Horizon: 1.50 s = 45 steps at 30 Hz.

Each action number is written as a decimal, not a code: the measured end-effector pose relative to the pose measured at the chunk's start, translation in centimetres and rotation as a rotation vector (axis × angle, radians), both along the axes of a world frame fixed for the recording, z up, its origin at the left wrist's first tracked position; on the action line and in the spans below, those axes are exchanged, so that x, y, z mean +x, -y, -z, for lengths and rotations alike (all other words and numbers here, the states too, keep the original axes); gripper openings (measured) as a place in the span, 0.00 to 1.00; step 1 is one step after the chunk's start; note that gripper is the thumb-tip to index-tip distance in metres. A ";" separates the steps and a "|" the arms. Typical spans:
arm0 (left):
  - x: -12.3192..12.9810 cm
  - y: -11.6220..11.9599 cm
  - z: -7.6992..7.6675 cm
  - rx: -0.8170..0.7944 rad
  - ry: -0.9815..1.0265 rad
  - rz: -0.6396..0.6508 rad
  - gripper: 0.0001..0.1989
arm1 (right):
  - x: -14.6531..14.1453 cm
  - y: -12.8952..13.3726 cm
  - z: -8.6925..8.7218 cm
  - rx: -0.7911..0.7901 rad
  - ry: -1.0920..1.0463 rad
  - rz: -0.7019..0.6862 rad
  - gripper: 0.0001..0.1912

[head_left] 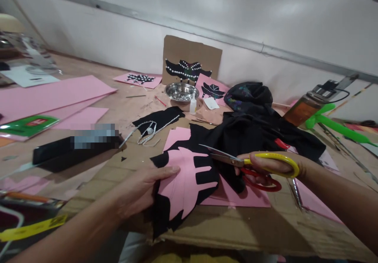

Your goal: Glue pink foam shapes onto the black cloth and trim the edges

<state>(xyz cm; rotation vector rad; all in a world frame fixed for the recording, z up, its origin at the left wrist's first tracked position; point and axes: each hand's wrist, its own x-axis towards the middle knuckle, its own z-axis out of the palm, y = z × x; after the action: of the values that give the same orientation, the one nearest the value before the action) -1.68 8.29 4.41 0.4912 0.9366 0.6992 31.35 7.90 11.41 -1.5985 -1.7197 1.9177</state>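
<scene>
My left hand (150, 186) pinches a pink paper cutout (184, 180) lying over black cloth (161, 212), thumb on top and fingers hidden underneath. The cutout has a curved body with several prongs on its right side, and black cloth shows around its edges and between the prongs. In my right hand (262, 168) are scissors with one yellow and one red handle loop (277, 164). Their blades (218, 155) are parted and reach to the cloth edge at the upper right of the cutout. Part of the lower blade is hidden against the dark cloth.
Brown cardboard (212, 235) covers the table edge under my hands. Behind stand a metal bowl (181, 92), a small white bottle (193, 104) and cardboard bearing a beaded black shape (189, 71). A dark bag (249, 95) and an amber bottle (304, 107) are at right; pink sheets (53, 93) lie left.
</scene>
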 end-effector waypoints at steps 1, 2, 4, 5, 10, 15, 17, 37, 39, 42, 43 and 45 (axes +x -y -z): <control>0.0 0.1 0.1 -0.004 -0.010 -0.002 0.19 | 0.0 -0.2 0.2 -0.001 -0.019 -0.064 0.36; 0.0 0.1 0.2 -0.009 -0.025 -0.005 0.18 | 0.0 -0.4 0.4 0.001 -0.041 -0.123 0.36; 0.1 0.2 0.4 -0.007 -0.065 -0.013 0.16 | -0.1 -0.6 0.7 0.017 -0.078 -0.183 0.36; 0.2 0.2 0.4 0.002 -0.084 -0.017 0.15 | -0.2 -0.7 0.8 0.027 -0.088 -0.191 0.36; 0.6 0.3 -0.1 0.028 -0.091 -0.027 0.14 | -0.6 -0.8 0.6 0.068 -0.075 -0.221 0.34; 0.5 0.3 0.1 0.042 -0.094 -0.001 0.15 | -1.0 -0.9 0.4 0.083 -0.092 -0.234 0.33; 0.2 0.2 0.4 0.039 -0.073 0.023 0.16 | -1.0 -0.9 0.5 0.079 -0.120 -0.258 0.33; 0.8 -0.2 0.2 0.061 -0.053 -0.128 0.16 | -0.5 -1.2 1.0 -0.004 -0.108 -0.251 0.26; 0.7 -0.2 0.5 0.067 -0.059 -0.113 0.16 | -0.7 -1.2 0.7 -0.001 -0.102 -0.267 0.27; 0.4 -0.2 0.8 0.077 -0.066 -0.109 0.15 | -1.1 -1.2 0.5 0.009 -0.086 -0.282 0.27; 0.4 -0.1 0.8 0.077 -0.063 -0.106 0.15 | -1.2 -1.2 0.5 0.010 -0.088 -0.282 0.27; 0.3 -0.1 0.8 0.080 -0.055 -0.109 0.16 | -1.3 -1.3 0.5 0.015 -0.102 -0.288 0.28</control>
<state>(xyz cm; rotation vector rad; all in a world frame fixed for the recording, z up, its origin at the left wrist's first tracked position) -1.40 8.41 3.61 0.5352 0.9951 0.8282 30.07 9.20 10.88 -1.2796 -2.0068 2.0615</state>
